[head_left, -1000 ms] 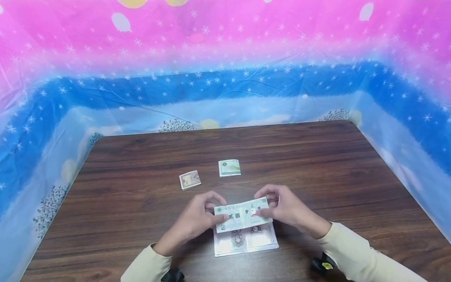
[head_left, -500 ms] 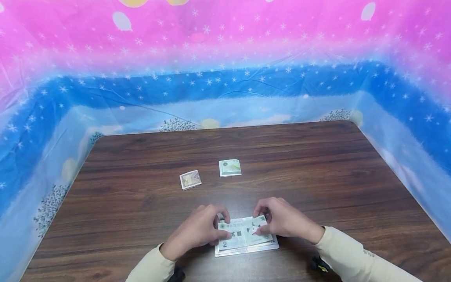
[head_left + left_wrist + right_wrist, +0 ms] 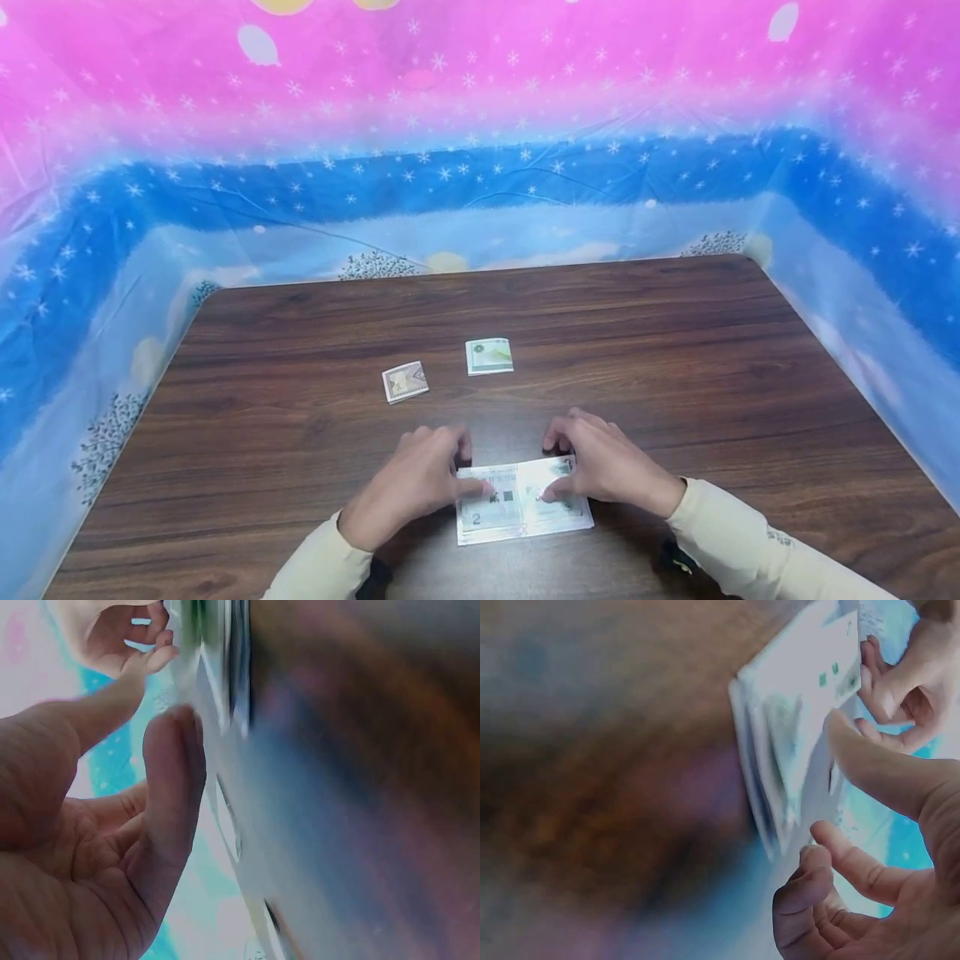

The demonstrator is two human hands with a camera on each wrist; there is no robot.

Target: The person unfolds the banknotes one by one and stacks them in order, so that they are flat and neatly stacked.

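A pale green banknote [image 3: 506, 510] printed with a 2 lies flat on a shiny stack of notes [image 3: 551, 528], its middle crease facing up. The tip of my left thumb touches the banknote's left half, while the bent fingers of my left hand [image 3: 418, 468] stay off its far edge. My right hand [image 3: 611, 463] mirrors this, thumb over the right half and fingers behind the far edge. In the right wrist view the stack's layers [image 3: 761, 761] fan slightly apart at the near end. Neither hand has the banknote between thumb and fingers.
Two folded notes rest farther back on the dark wooden table [image 3: 660, 333]: a brownish one [image 3: 406, 382] at left and a green one [image 3: 490, 357] to its right. A pink and blue snowflake cloth [image 3: 480, 175] hangs around the table's back and sides.
Both hands have lowered the banknote toward me and laid it over the stack. The fingers have since come away from its far edge. The folded notes have not moved.
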